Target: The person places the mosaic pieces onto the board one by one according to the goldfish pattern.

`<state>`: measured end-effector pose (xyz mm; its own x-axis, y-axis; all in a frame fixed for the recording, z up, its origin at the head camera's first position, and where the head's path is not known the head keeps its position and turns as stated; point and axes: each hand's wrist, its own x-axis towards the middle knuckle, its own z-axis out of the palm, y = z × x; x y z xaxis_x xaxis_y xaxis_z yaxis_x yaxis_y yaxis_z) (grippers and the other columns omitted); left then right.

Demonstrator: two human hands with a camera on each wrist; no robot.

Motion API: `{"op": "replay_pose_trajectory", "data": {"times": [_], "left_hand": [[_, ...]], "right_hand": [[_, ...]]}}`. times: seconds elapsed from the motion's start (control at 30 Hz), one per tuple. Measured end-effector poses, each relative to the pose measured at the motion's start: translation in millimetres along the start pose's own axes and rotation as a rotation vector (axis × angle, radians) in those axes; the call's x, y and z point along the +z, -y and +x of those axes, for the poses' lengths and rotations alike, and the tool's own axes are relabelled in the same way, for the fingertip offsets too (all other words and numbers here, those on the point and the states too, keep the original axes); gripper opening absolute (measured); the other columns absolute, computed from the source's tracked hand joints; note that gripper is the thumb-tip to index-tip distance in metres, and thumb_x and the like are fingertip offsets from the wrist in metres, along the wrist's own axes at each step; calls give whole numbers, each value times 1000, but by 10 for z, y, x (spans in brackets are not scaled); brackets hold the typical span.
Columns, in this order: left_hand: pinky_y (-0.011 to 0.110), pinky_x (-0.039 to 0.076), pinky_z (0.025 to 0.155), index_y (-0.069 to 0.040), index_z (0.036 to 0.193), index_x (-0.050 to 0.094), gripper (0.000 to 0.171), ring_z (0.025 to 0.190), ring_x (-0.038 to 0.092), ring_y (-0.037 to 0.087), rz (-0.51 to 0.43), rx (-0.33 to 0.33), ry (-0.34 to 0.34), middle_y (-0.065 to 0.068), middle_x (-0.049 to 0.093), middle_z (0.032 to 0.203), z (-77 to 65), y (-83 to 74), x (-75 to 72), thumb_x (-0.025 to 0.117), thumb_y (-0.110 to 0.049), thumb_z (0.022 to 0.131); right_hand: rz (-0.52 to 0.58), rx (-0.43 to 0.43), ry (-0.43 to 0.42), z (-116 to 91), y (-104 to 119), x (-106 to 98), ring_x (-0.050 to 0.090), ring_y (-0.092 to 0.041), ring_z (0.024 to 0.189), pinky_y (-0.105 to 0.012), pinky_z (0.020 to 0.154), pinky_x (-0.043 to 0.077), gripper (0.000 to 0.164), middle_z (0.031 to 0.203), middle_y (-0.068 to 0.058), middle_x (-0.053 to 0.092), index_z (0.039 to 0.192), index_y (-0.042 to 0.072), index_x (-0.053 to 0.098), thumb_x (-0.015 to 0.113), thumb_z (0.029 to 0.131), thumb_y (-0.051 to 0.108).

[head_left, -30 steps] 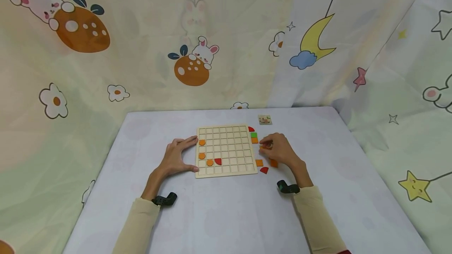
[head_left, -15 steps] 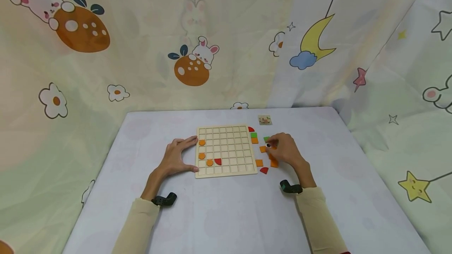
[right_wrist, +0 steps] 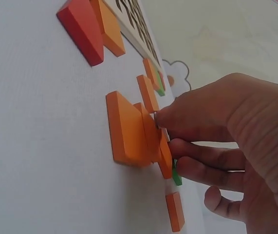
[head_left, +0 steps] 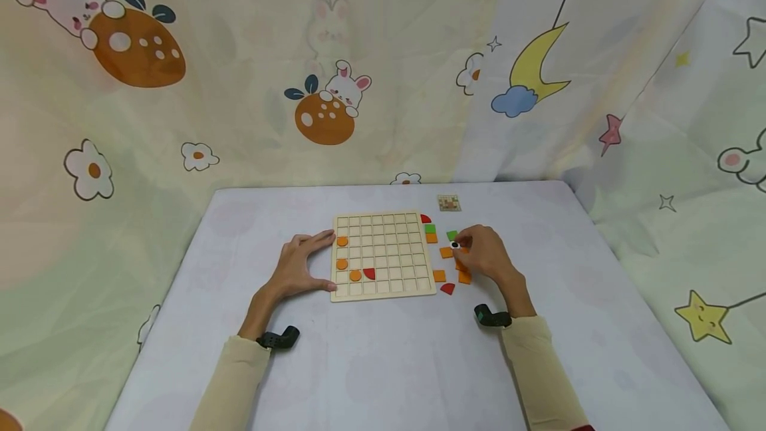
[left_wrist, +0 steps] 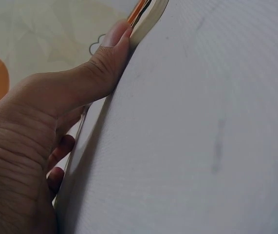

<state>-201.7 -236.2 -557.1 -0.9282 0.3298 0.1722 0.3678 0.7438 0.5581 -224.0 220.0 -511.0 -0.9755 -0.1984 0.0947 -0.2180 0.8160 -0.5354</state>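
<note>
My left hand (head_left: 293, 268) rests at the left edge of a pale wooden grid board (head_left: 389, 245), thumb and fingers spread apart. In the left wrist view the thumb (left_wrist: 92, 75) lies against the board's edge. My right hand (head_left: 483, 251) pinches a small white piece with a black dot (head_left: 455, 245), right of the board. Below those fingers lie loose orange square tiles (right_wrist: 129, 131), some overlapping, and a green tile (head_left: 451, 235). On the board sit three orange discs (head_left: 342, 264) and a red quarter-round piece (head_left: 369, 274).
Along the board's right side are a green tile (head_left: 430, 229), orange tiles (head_left: 439, 276) and red quarter-round pieces (head_left: 447, 288). A small patterned card (head_left: 449, 203) lies behind. The white-covered table (head_left: 383, 364) meets a printed curtain (head_left: 239, 105) at the back.
My right hand has shifted slightly right, uncovering a green tile and an orange tile. The black-dotted white piece now shows between its fingertips. My left hand and the board have not moved.
</note>
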Motion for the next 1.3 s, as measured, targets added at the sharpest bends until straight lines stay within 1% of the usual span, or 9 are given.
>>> {"op": "replay_pose_trajectory", "data": {"times": [0.23,0.53,0.8,1.0,1.13,1.3], "left_hand": [[62,31,116,-25,164,53,119,139,47,34,-17,-15,24,-4,46,174,6,-22,0,101,-61,62],[62,29,117,-26,165,52,119,141,45,34,-17,-16,22,-4,45,175,23,-10,8,102,-59,63],[63,30,117,-25,164,53,119,140,45,33,-8,-22,22,-4,46,174,12,3,7,102,-60,62],[63,29,119,-27,165,52,119,141,45,33,-8,-27,20,-6,46,174,6,2,3,101,-61,62],[63,29,118,-27,165,51,119,141,45,34,-1,-23,18,-5,45,175,8,3,3,100,-62,62],[63,30,117,-26,164,52,118,139,46,33,-3,-17,14,-5,46,174,10,1,4,100,-61,62]], "right_hand": [[-15,19,12,27,12,-2,68,-27,88,-48,86,61,27,97,-14,80,111,-2,83,81,91,16],[-16,10,17,59,-20,-9,66,-25,84,-44,81,58,25,93,-13,78,108,-2,83,84,92,17],[1,47,4,50,-13,23,67,-25,83,-42,80,59,25,90,-12,78,105,-1,84,84,90,18],[-2,23,-16,52,-4,17,67,-26,85,-42,80,60,28,94,-14,80,108,-2,83,83,89,19],[29,10,-26,50,-9,17,69,-27,88,-45,84,61,28,98,-15,81,110,-3,82,83,89,17],[81,-40,-57,46,-30,52,72,-29,91,-49,88,63,27,103,-18,81,110,-4,80,84,89,12]]}}
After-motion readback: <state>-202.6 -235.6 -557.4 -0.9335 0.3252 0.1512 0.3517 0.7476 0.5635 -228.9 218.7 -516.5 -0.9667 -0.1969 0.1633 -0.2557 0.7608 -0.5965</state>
